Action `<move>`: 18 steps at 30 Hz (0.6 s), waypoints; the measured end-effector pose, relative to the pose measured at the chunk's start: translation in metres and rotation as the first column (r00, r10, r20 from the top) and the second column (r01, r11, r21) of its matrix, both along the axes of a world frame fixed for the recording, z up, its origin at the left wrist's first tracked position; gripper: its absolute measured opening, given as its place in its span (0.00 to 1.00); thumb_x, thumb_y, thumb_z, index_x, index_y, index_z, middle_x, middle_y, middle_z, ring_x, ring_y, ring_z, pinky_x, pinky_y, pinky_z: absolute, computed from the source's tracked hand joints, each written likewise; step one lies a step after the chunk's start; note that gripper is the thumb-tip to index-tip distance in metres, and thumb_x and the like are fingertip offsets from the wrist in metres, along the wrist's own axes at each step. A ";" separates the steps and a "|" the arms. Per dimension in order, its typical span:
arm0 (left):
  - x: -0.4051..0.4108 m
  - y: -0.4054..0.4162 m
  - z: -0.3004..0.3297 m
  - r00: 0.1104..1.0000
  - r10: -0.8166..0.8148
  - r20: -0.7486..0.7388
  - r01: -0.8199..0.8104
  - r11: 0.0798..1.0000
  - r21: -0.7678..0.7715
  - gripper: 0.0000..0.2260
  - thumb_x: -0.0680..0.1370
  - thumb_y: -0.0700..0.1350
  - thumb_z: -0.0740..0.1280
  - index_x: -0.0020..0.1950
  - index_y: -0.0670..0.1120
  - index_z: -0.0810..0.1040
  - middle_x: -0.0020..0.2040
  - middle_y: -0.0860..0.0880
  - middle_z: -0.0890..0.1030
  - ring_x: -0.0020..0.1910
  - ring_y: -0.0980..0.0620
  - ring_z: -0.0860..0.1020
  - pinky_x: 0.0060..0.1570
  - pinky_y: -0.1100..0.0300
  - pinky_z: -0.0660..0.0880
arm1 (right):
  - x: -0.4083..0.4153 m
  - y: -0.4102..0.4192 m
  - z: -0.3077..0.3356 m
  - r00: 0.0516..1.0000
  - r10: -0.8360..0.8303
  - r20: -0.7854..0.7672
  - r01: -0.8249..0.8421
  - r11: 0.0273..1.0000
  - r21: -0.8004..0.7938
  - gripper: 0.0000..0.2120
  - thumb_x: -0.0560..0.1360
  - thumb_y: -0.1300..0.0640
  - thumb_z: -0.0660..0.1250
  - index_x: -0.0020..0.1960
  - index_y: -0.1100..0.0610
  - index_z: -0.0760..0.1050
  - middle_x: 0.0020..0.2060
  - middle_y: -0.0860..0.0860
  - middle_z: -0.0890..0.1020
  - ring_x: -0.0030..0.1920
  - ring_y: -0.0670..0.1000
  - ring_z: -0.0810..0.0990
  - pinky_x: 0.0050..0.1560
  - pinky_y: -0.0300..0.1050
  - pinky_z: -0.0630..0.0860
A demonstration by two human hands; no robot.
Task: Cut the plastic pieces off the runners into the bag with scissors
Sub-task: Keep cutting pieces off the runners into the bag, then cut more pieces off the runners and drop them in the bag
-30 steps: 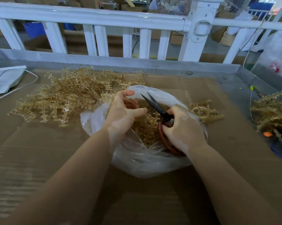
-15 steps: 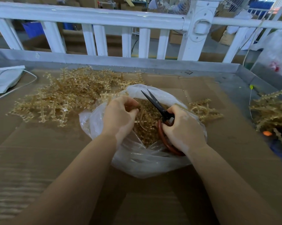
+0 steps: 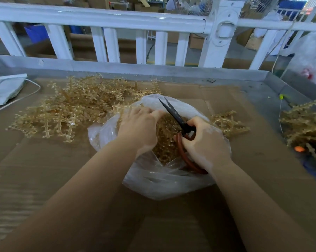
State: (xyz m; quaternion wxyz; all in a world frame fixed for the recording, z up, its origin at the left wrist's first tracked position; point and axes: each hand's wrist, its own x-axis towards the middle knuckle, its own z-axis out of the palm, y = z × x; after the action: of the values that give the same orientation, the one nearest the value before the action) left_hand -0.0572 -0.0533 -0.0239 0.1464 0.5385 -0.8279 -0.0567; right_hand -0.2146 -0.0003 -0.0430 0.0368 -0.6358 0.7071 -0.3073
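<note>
A clear plastic bag (image 3: 153, 179) lies open on the cardboard, with several cut amber pieces (image 3: 166, 142) inside. A big pile of amber runners (image 3: 77, 110) spreads out behind and to the left of it. My right hand (image 3: 206, 142) grips the red-brown handles of the scissors (image 3: 173, 113) over the bag. Their black blades are slightly apart and point up and left. My left hand (image 3: 139, 128) hovers over the bag's far left rim, knuckles up. Its fingertips are blurred, so what they touch is unclear.
More runners (image 3: 228, 124) lie just right of the bag, and another heap (image 3: 304, 124) sits at the right edge. A white object with a cable (image 3: 4, 88) is at far left. The metal table rim (image 3: 153, 70) and a white railing (image 3: 117, 19) close the back.
My left hand went from spread open to curled, then shifted up and left toward the bag's far rim. The right hand and scissors stayed nearly still, blades still slightly apart.
</note>
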 end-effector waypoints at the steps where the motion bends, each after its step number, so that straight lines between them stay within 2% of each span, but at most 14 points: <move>1: -0.001 0.000 0.000 0.998 -0.029 0.049 0.030 1.000 -0.005 0.28 0.77 0.35 0.58 0.71 0.60 0.67 0.68 0.52 0.70 0.67 0.48 0.63 0.68 0.50 0.58 | 0.000 0.000 0.000 1.000 0.006 0.003 -0.006 1.000 -0.002 0.17 0.73 0.46 0.68 0.59 0.49 0.73 0.43 0.42 0.72 0.43 0.42 0.65 0.40 0.17 0.60; 5: 0.003 -0.007 0.007 0.977 -0.091 0.192 0.110 0.990 -0.090 0.15 0.79 0.42 0.64 0.61 0.61 0.77 0.65 0.56 0.70 0.65 0.51 0.62 0.63 0.51 0.58 | -0.001 0.001 0.002 0.997 0.002 0.074 -0.001 1.000 -0.012 0.18 0.73 0.46 0.69 0.60 0.51 0.74 0.44 0.43 0.74 0.43 0.42 0.66 0.40 0.16 0.59; 7: 0.005 -0.011 0.015 0.974 -0.102 0.201 0.123 0.988 -0.094 0.10 0.79 0.47 0.66 0.57 0.60 0.79 0.62 0.58 0.72 0.64 0.52 0.63 0.60 0.53 0.56 | -0.002 0.001 0.002 0.994 0.000 0.111 0.001 1.000 -0.014 0.17 0.74 0.47 0.69 0.60 0.51 0.74 0.43 0.43 0.74 0.41 0.42 0.67 0.40 0.17 0.61; 10: 0.009 -0.015 0.028 0.973 -0.129 0.192 0.149 0.985 -0.092 0.10 0.78 0.53 0.65 0.58 0.60 0.80 0.59 0.58 0.76 0.67 0.52 0.65 0.65 0.54 0.53 | -0.001 0.001 0.003 0.988 0.010 0.154 -0.007 1.000 -0.020 0.17 0.74 0.48 0.70 0.60 0.52 0.74 0.43 0.42 0.74 0.41 0.43 0.70 0.38 0.25 0.64; 12: 0.012 -0.018 0.036 0.976 -0.168 0.139 0.183 0.978 -0.100 0.12 0.77 0.52 0.66 0.59 0.57 0.79 0.57 0.55 0.78 0.64 0.52 0.71 0.68 0.56 0.56 | -0.001 0.001 0.004 0.978 0.019 0.206 -0.015 1.000 -0.019 0.16 0.73 0.47 0.70 0.59 0.51 0.74 0.41 0.39 0.75 0.39 0.41 0.73 0.36 0.28 0.66; 14: 0.014 -0.017 0.043 0.980 -0.199 0.025 0.200 0.975 -0.093 0.14 0.75 0.50 0.68 0.60 0.52 0.79 0.54 0.53 0.81 0.57 0.52 0.77 0.64 0.59 0.66 | -0.001 0.001 0.007 0.953 0.042 0.301 -0.039 0.999 -0.014 0.14 0.73 0.48 0.71 0.56 0.50 0.75 0.40 0.39 0.76 0.41 0.40 0.76 0.40 0.27 0.70; 16: 0.015 -0.016 0.049 0.971 -0.222 -0.090 0.216 0.974 -0.074 0.11 0.74 0.48 0.70 0.56 0.49 0.81 0.49 0.54 0.81 0.50 0.53 0.79 0.60 0.59 0.70 | -0.001 0.000 0.010 0.897 0.072 0.437 -0.076 0.997 -0.008 0.12 0.73 0.50 0.71 0.54 0.52 0.76 0.44 0.45 0.81 0.45 0.45 0.80 0.48 0.42 0.78; 18: 0.016 -0.018 0.053 0.953 -0.229 -0.198 0.227 0.973 -0.033 0.09 0.73 0.48 0.70 0.52 0.48 0.83 0.42 0.58 0.78 0.44 0.58 0.78 0.54 0.62 0.72 | 0.000 0.001 0.016 0.839 0.087 0.537 -0.094 0.995 -0.014 0.10 0.74 0.53 0.71 0.53 0.54 0.77 0.46 0.52 0.82 0.47 0.51 0.82 0.50 0.52 0.79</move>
State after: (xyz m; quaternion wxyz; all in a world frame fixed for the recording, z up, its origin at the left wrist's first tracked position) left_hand -0.0415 -0.0714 0.0290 0.2243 0.4300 -0.8658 -0.1233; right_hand -0.2146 0.0007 -0.0274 0.2517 -0.5569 0.6398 -0.4659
